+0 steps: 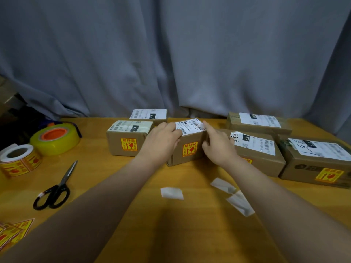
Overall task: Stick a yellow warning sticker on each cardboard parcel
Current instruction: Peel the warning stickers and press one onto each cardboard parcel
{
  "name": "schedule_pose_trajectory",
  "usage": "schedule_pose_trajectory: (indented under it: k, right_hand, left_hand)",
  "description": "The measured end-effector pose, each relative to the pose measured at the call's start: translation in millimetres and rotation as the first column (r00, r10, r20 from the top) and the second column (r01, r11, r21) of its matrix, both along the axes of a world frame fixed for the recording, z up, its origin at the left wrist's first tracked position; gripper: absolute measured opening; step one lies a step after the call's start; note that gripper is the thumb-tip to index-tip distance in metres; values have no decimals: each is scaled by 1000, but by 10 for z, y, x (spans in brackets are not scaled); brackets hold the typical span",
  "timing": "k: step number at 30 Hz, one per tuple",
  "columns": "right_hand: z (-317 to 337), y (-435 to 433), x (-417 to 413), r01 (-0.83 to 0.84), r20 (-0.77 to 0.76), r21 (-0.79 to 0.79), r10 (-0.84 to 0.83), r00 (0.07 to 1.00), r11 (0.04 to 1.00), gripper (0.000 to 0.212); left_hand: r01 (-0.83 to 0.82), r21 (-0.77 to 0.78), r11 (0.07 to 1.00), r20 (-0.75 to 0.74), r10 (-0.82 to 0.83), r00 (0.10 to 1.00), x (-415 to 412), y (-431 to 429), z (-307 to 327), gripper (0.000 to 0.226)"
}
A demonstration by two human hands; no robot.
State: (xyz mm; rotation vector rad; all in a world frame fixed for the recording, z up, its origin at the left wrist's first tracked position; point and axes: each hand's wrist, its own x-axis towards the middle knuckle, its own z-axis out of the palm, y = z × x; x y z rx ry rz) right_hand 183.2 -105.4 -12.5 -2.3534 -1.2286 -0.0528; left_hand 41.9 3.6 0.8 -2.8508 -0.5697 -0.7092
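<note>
Cardboard parcel (182, 160) at mid surface (95, 164); sticker (190, 149) already on near face. Grip state: left hand (161, 137) curled over top-left edge; right hand (218, 147) holds right side, index straight. Recommended: steady parcel, rub sticker centre-outward, confirm corners seated.

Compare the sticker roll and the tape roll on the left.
The sticker roll has a white core; the tape roll has an orange one. The sticker roll shows printed yellow-and-red labels; the tape roll is plain translucent yellow. Both lie flat, untouched.
</note>
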Motion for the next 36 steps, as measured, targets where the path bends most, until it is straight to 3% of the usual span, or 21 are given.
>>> schedule_pose_trajectory:
  k: [3,6,11,15,19,24,32,36]
  right_hand:
    - [22,67,162,41,-230,199,7,973,979,51]
    - [29,113,309,86,-351,245,6,936,966,46]
    - [-5,203,435,92,-381,211,-5,925,973,45]
    - [-41,243,471,51,-362,188,21,932,981,45]
    - [38,175,615,17,-278,189,37,960,982,43]
    - [96,40,1156,32,134,-108,-17,991,994,56]
    - [240,-143,1989,173,196,-492,-86,977,853,105]
    - [291,-214,2194,114,100,-558,-70,993,822,103]
  left_hand:
    - [-23,-14,1000,-53,23,998,219,119,38,24]
    - [-48,-30,998,-111,44,993,421,223,64,22]
    - [-126,-102,987,-174,107,979,680,438,53,32]
    - [-199,34,979,-264,201,943,826,612,41,42]
    - [-244,76,967,-305,256,917,859,637,77,48]
    - [-106,30,994,-116,109,987,974,251,167,38]
    - [37,-245,969,-11,-41,999,1090,-88,110,31]
    - [32,-339,940,1,-34,999,1001,-29,69,28]
